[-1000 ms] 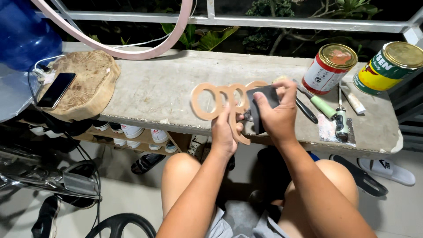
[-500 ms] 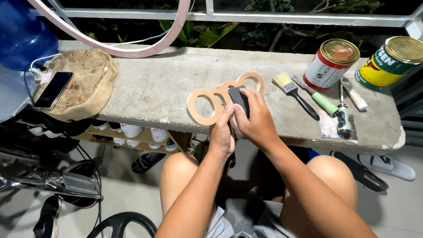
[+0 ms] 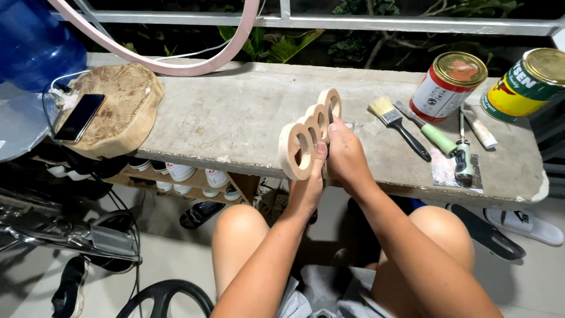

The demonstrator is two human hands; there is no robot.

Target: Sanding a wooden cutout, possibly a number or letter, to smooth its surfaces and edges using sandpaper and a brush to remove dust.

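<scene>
I tip the ring piece [image 3: 307, 136] on edge; left hand [image 3: 308, 187] pinches its near ring, right hand [image 3: 346, 158] at 3 o'clock presses the sanding pad. Keep strokes light, piece braced against the desk [image 3: 229, 118].

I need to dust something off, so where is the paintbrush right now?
In the head view the paintbrush lies on the concrete ledge, right of the hands, just left of the red tin and beside a green-handled tool.

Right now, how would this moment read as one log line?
left hand: holds wooden rings piece | right hand: on piece, upright on edge | ledge: brush, two cans
</scene>
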